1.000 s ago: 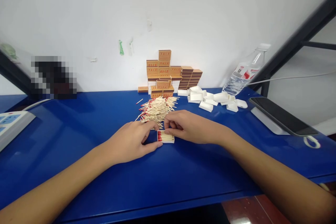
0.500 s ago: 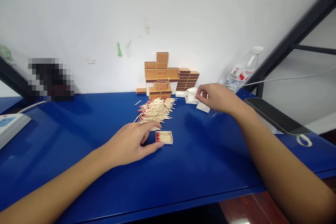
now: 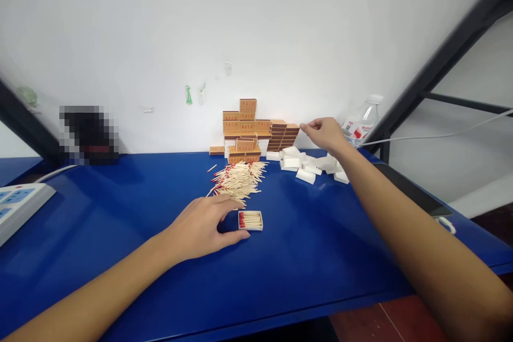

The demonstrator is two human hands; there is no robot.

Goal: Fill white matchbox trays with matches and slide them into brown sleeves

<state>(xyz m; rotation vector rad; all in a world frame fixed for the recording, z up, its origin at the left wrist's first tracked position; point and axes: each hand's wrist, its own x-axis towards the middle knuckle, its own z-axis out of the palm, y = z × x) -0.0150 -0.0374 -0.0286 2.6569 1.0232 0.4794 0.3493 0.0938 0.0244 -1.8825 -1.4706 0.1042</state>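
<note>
Left hand (image 3: 202,227) rests flat on the blue desk (image 3: 120,214), grip released, thumb and forefinger bracketing the left end of the filled match tray (image 3: 250,220); it touches or nearly touches the tray but grasps nothing. Tray sits open on the desk just in front of the loose match pile (image 3: 237,177), red heads packed to its left end. Right hand (image 3: 325,133) is raised at the far edge, fingertips pinched toward the stack of brown sleeves (image 3: 284,135); whether anything sits in that pinch, cannot tell. Judgement: a clean pick means taking one sleeve off the top corner only, lifting straight up, and keeping the left hand steady so the tray does not slide or spill. Obstacles: the scatter of white empty trays (image 3: 306,163) lies directly under the right forearm's path, and a low return would knock them. The taller wall of orange matchboxes (image 3: 245,125) stands just beside the sleeves and looks easy to topple. Water bottle (image 3: 360,124) behind the hand, power strip (image 3: 18,203) well apart at far left.
</note>
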